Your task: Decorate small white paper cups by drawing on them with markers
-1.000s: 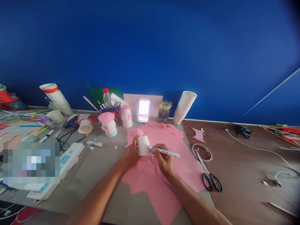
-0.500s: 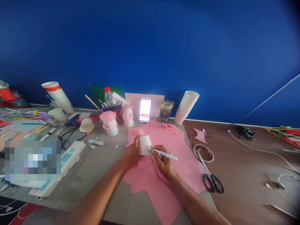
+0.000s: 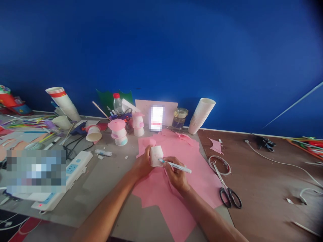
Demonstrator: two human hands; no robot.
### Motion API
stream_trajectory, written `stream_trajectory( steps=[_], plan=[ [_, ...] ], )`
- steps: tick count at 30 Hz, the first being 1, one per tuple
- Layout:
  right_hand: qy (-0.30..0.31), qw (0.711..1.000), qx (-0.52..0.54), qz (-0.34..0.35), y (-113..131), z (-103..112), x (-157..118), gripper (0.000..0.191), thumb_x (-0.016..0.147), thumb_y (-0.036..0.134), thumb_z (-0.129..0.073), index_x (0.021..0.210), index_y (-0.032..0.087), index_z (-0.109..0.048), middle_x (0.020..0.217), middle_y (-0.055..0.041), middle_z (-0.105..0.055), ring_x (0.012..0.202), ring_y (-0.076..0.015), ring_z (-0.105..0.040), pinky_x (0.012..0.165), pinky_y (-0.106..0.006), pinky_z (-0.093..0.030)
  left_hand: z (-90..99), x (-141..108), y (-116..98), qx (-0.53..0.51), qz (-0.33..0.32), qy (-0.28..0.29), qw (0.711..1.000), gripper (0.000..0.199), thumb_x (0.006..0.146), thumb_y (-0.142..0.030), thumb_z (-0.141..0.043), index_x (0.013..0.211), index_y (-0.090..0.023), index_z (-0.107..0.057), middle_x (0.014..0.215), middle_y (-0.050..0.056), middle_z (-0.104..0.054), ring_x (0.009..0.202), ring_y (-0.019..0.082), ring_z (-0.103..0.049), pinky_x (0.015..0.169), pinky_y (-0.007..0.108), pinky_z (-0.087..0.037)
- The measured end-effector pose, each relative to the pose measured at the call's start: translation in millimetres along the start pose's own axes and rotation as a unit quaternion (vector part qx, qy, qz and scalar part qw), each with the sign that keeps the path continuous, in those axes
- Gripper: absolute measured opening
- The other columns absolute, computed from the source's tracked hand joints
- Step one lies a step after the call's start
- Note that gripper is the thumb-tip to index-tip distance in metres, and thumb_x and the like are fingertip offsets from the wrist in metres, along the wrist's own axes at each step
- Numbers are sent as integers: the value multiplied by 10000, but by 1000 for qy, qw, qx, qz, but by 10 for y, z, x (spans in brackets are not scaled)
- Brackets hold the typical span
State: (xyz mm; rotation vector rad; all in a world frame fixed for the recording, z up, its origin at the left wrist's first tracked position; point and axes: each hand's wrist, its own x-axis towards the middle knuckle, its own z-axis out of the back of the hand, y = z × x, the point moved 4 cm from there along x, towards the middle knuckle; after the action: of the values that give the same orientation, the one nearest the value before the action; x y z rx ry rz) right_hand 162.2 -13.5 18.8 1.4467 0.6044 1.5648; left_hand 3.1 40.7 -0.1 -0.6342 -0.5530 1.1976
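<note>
A small white paper cup (image 3: 156,155) is held by my left hand (image 3: 144,162), whose fingers wrap round its left side. My right hand (image 3: 177,174) grips a white marker (image 3: 178,166) with a light blue tip end. The marker's tip touches or nearly touches the cup's side, where faint marks show. Beneath both hands lies a large sheet of pink paper (image 3: 176,208) with jagged edges. Two cup models with pink tops, a nearer one (image 3: 118,132) and a farther one (image 3: 138,124), stand behind and left of my hands.
Black-handled scissors (image 3: 228,195) lie on the right beside a roll of tape (image 3: 219,165). Tall stacked cups (image 3: 202,116) and a glass jar (image 3: 179,119) stand at the back. A power strip (image 3: 75,168), glue stick (image 3: 103,153) and cables occupy the left.
The view has shifted very slightly. Both hands keep their hold on the cup and the marker, with hardly any visible movement.
</note>
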Motion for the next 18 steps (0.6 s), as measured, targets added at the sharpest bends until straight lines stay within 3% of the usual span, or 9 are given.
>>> stream_trajectory(
  steps=[3, 11, 18],
  plan=[
    [-8, 1000, 1, -11, -36, 5, -9, 86, 854, 251, -546, 872, 204, -615, 779, -39, -664, 707, -170, -621, 634, -282, -503, -25, 7, 13, 0, -13, 25, 1000, 764, 757, -293, -601, 1399, -164, -207, 1076, 133, -680, 868, 262, -687, 671, 341, -511],
    [-26, 996, 56, -69, -134, -8, -46, 140, 883, 311, -510, 838, 199, -582, 695, -7, -589, 603, -135, -540, 562, -255, -455, 10, -6, -51, 21, -9, 26, 999, 752, 767, -331, -604, 1383, -165, -206, 1049, 130, -681, 848, 272, -683, 654, 342, -492],
    [-21, 998, 40, -51, -135, -6, -27, 143, 875, 316, -526, 871, 197, -606, 746, -29, -624, 673, -154, -575, 599, -266, -473, -1, -1, -29, 33, 4, 33, 999, 752, 774, -302, -594, 1395, -173, -190, 1026, 114, -690, 846, 265, -688, 646, 321, -488]
  ],
)
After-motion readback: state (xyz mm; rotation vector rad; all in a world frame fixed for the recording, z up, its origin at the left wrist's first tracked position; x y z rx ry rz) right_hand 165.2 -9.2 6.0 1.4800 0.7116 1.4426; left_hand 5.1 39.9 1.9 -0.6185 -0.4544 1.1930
